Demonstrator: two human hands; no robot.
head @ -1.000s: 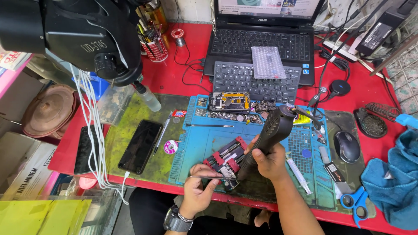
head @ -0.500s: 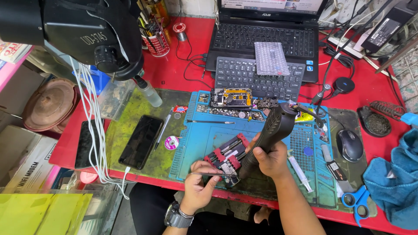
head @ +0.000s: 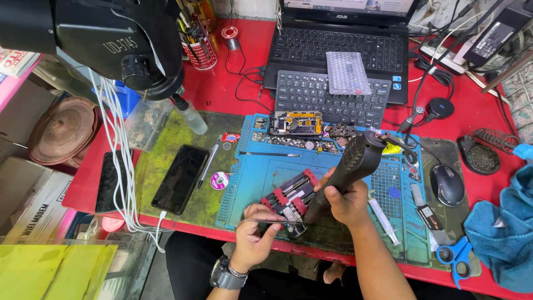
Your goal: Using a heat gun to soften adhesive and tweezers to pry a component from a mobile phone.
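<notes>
At lower centre, the right hand (head: 347,201) grips a black hot-air handpiece (head: 345,172), nozzle down over a red board clamp (head: 290,198). The left hand (head: 254,238) pinches tweezers (head: 265,221) touching the clamp on the blue mat (head: 244,189).

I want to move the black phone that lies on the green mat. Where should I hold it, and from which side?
Grip the black phone by its two long edges near the middle, coming from above. It lies flat, screen up, slightly tilted, so only the thin sides offer hold. The pen lies close along its right edge, so probably slide the fingers in carefully there.
</notes>
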